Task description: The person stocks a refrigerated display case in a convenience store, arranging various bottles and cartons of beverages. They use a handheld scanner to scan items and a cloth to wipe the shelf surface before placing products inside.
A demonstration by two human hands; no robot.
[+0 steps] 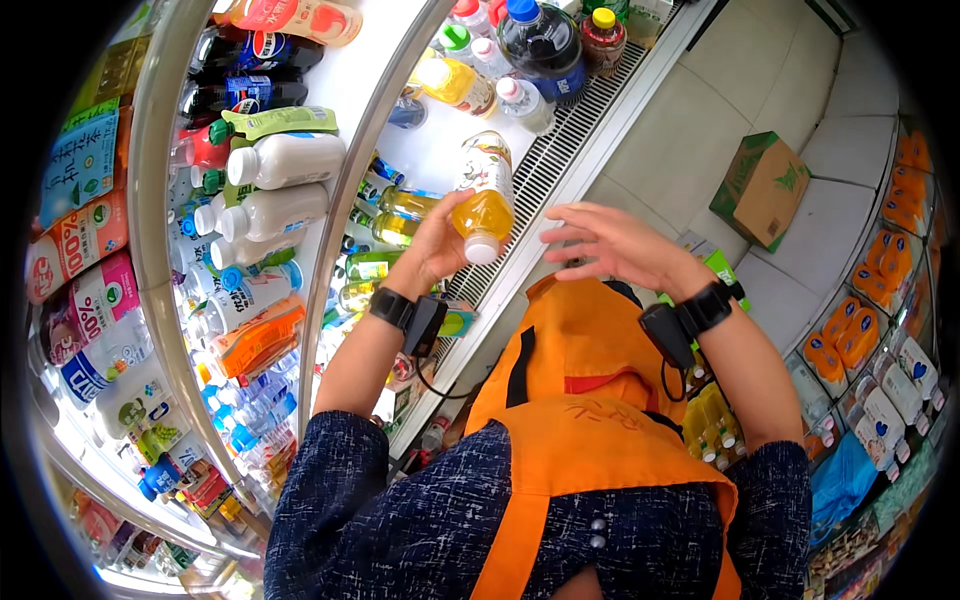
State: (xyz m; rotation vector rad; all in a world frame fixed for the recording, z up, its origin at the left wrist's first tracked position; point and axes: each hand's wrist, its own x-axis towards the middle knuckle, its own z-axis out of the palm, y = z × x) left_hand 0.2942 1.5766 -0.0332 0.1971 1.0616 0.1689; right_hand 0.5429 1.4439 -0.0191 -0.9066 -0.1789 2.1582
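My left hand (441,234) grips a plastic bottle of yellow drink (484,210) with a white cap and a printed label. The bottle is tilted, its cap towards me, over the front of a refrigerated display shelf (401,139). To the right of it, my right hand (600,240) is raised with fingers apart and holds nothing. Behind the bottle stand a clear bottle with a pink cap (525,106) and another yellow drink bottle (456,84). A large dark cola bottle with a blue cap (541,49) is farther back.
Upper shelves at left hold several white bottles (289,159) and cola bottles (251,94) behind curved metal shelf edges (360,120). A slotted vent grille (577,112) runs along the cooler's front. A cardboard box (761,191) rests on tiles at right, near packaged goods (859,330).
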